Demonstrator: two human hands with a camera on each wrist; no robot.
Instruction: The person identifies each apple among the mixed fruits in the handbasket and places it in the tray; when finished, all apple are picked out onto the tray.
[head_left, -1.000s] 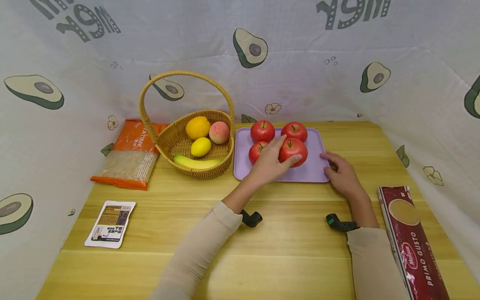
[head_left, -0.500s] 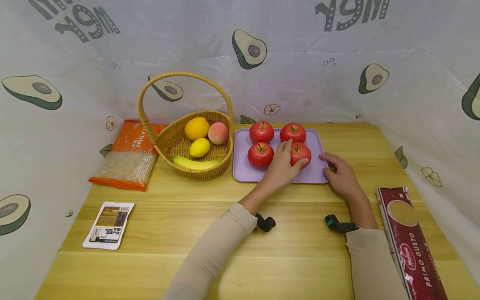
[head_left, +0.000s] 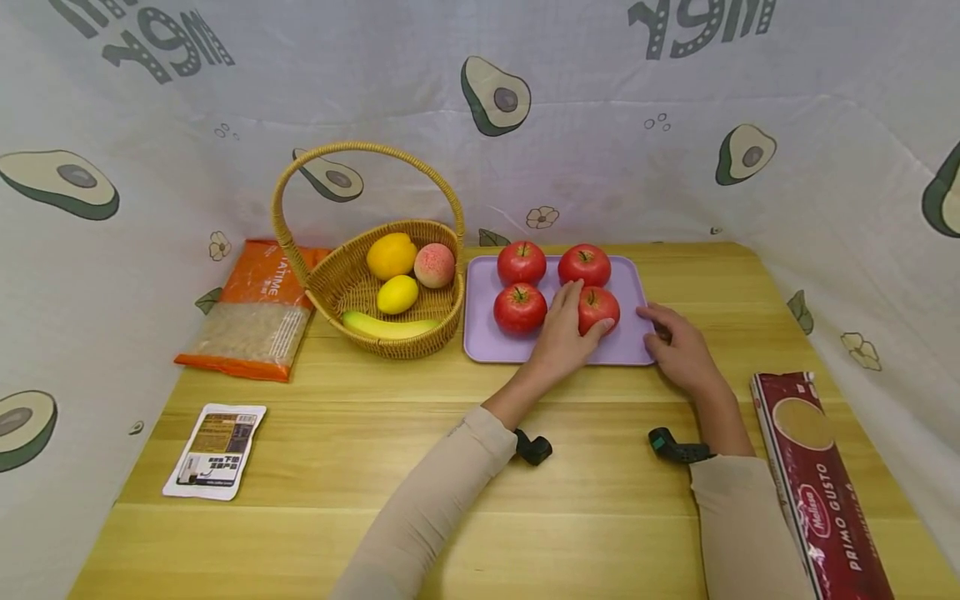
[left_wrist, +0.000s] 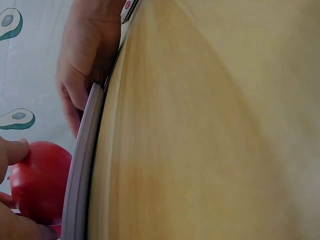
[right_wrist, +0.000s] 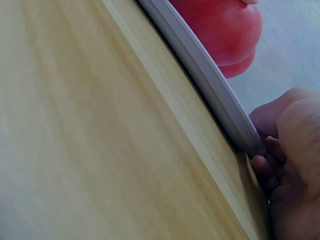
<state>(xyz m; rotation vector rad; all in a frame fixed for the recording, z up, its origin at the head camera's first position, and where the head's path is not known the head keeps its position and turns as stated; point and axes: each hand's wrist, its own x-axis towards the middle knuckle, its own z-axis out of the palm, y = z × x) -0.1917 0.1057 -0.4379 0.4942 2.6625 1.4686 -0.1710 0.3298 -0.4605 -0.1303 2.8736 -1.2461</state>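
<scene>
Four-sided and lilac, the tray (head_left: 480,343) carries several red apples, among them a front-left apple (head_left: 520,308). My left hand (head_left: 561,335) holds the front-right apple (head_left: 598,308), fingers on its left side and thumb on its near right side. In the left wrist view that apple (left_wrist: 42,182) sits right by the tray's rim. At the tray's right edge, my right hand (head_left: 681,348) grips the rim. The right wrist view has its thumb at the tray corner (right_wrist: 252,142), with the other fingers curled beside and below it.
Left of the tray stands a wicker basket (head_left: 450,321) with a yellow mango-like fruit (head_left: 392,256), a peach (head_left: 434,266), a lemon (head_left: 397,295) and a banana (head_left: 390,326). An orange bag (head_left: 251,312) and white pouch (head_left: 215,451) lie left; a red pasta pack (head_left: 821,487) lies right.
My left hand has lowered its apple to the tray's front right, moving slightly right and uncovering the front-left apple. In the last half second it hardly moves. My right hand stays at the rim.
</scene>
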